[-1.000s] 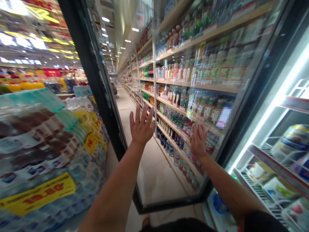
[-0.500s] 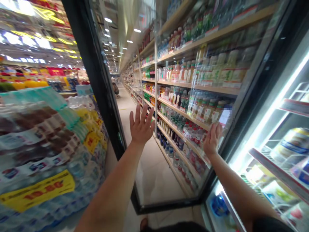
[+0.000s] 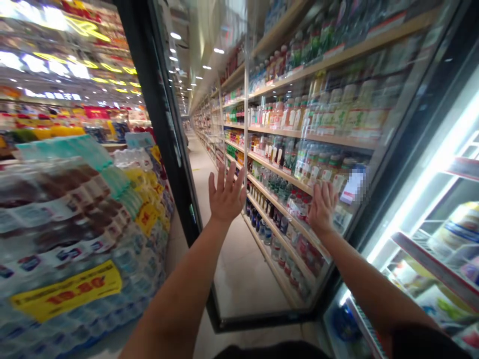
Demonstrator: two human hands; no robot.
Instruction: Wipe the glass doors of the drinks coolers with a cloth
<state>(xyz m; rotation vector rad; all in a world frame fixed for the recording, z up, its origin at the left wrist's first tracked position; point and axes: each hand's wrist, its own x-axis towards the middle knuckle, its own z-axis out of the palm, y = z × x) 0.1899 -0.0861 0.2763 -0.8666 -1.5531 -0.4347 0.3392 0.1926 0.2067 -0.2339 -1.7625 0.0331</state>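
A glass cooler door [image 3: 154, 114] with a black frame stands swung out in front of me. My left hand [image 3: 226, 193] is raised against or just before the glass, palm forward, fingers spread and holding nothing. Farther right, my right hand [image 3: 322, 207] is also up at the pane, its fingers stretched out and nothing in it. Whether either palm touches the glass, I cannot tell. Beside the right hand, a pale sticker or reflection [image 3: 352, 185] on the glass is partly pixelated.
Shelves of bottled drinks [image 3: 284, 164] show through the glass. To the right is the lit cooler interior with a wire shelf edge [image 3: 430, 264] and packages. Shrink-wrapped bottle stacks [image 3: 71, 219] with a yellow price sign [image 3: 69, 290] stand at left. An aisle floor [image 3: 239, 269] runs ahead.
My right hand has moved left on the glass, away from the pale patch, and its fingers are spread more. The view has shifted slightly left; my left hand keeps its pose.
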